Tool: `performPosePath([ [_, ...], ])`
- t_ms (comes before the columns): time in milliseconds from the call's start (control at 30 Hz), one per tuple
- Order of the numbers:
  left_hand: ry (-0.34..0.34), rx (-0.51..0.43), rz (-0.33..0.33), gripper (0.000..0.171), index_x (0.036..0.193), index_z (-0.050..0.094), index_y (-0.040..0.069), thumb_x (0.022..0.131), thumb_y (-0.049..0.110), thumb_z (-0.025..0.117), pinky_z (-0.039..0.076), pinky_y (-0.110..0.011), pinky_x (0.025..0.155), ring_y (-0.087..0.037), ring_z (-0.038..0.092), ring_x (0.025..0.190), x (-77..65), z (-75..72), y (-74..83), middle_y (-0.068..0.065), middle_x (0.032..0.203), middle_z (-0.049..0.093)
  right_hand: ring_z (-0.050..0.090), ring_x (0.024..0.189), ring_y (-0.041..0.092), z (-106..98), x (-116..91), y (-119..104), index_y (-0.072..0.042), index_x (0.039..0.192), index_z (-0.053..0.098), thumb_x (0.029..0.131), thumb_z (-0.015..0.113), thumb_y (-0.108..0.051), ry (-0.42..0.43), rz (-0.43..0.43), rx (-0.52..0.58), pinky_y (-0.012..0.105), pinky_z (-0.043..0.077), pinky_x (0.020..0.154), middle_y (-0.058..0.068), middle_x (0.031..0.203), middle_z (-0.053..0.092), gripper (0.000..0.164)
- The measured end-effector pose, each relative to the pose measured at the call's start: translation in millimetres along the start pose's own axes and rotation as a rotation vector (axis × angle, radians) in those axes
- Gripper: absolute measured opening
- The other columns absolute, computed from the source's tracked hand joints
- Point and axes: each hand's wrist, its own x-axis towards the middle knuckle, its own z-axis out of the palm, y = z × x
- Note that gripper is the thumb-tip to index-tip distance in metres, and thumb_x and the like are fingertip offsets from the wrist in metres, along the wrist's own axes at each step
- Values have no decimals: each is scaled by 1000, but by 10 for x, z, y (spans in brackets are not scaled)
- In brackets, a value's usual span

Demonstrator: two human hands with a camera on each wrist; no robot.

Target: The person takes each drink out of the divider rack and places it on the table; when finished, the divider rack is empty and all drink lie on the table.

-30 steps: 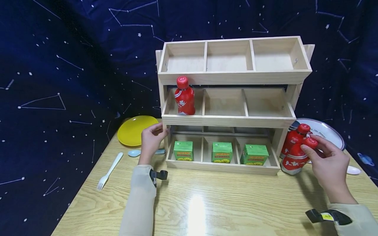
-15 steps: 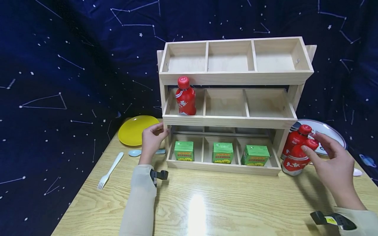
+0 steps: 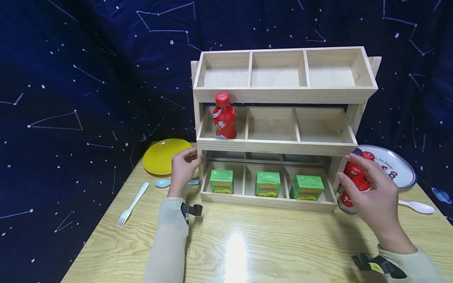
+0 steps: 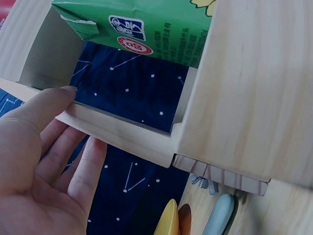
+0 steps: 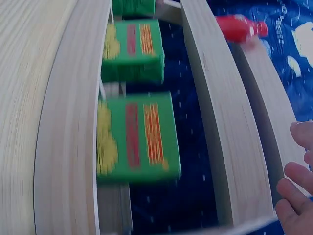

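Hanging with thumb and fingers spread apart, the right hand [image 3: 376,196] shows nothing in its grasp and covers parts of 2 red bottles from the head camera. The front bottle [image 3: 361,183] lies just past the gap between thumb and forefinger, ahead of the hand and slightly to its left; whether skin touches it I cannot tell. The rear bottle [image 3: 354,169] is behind that, farther from the person. Its cap points up, while the front cap is hidden by the hand; both bottles appear upright, long axes vertical. They stand on the table [image 3: 269,243], just outside the right end of the wooden rack [image 3: 276,146]. Of the 2 hands, the right is clearly nearer: the left hand [image 3: 184,169] is at the rack's opposite end, pinching a wooden edge there between thumb and fingertips. Farther from the right hand, a 3rd red bottle [image 3: 225,122] stands in the middle tier's left compartment, and 3 green boxes [image 3: 267,184] sit 1 to each bottom compartment. Past the rack's right end lies a white plate [image 3: 407,165], with a white spoon [image 3: 417,206] nearer the person.
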Motion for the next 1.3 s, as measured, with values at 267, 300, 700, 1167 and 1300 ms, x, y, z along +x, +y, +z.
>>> performPosePath([
  [267,2,-11,2,38,118,72,5,83,17,81,57,-32,86,-24,68,99,-7,11,12,-9,113,70,58,116,13,523,171,-518,1,126,65,72,77,16,-29,-85,165,22,42,103,16,120,66,57],
  [300,1,-11,3,38,118,72,5,83,18,81,57,-33,86,-24,68,99,-10,13,15,-10,113,70,58,114,13,582,203,-618,3,124,65,72,77,17,-25,-101,191,22,43,102,17,119,67,55],
  [700,-5,-7,-9,38,118,72,6,83,19,82,56,-34,88,-24,68,99,-7,11,-3,-9,114,70,60,113,27,1222,574,-1047,5,122,63,74,79,12,-102,-245,337,33,47,100,15,119,66,51],
  [1167,-6,6,-15,42,119,72,9,82,26,83,54,-36,92,-23,67,101,-17,-10,12,-6,116,69,54,123,16,1761,1204,-1312,-12,141,52,89,75,-15,-292,-90,418,39,47,101,3,134,59,57],
  [1300,-4,7,-17,42,119,72,9,82,25,83,54,-37,92,-23,67,101,-25,-1,16,-7,115,70,53,121,14,1906,1333,-1332,-12,143,49,89,75,-18,-325,-48,446,37,47,101,3,133,59,60],
])
